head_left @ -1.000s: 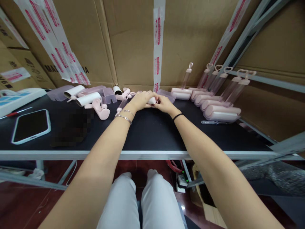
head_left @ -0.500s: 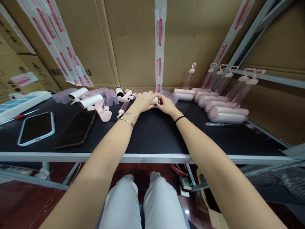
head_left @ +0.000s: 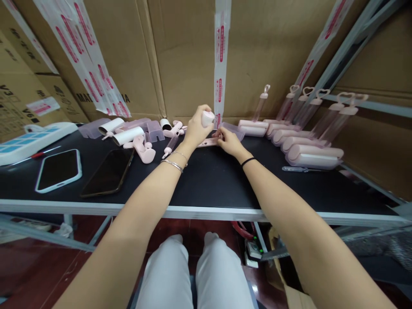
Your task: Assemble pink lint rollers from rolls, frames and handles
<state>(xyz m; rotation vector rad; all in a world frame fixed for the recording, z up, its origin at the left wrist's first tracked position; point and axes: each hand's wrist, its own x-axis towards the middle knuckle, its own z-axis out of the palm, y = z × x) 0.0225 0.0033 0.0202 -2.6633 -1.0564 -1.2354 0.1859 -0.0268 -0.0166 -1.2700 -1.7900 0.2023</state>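
Now the left hand [head_left: 197, 128], closed around the pale roll [head_left: 207, 118], has risen clear of the pink strip [head_left: 207, 142], leaving them apart; the right hand [head_left: 231, 142] pinches the strip's end. Loose parts [head_left: 145, 153] crowd nine o'clock, phones [head_left: 59, 170] lie between eight and nine, rollers [head_left: 313, 156] line three, cardboard [head_left: 183, 56] blocks twelve.

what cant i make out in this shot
In the head view:
Pale piece in the left hand: partly hidden by that hand.
Pink strip: its right end, covered by the right hand.
Tape: lettering too small and blurred to read.
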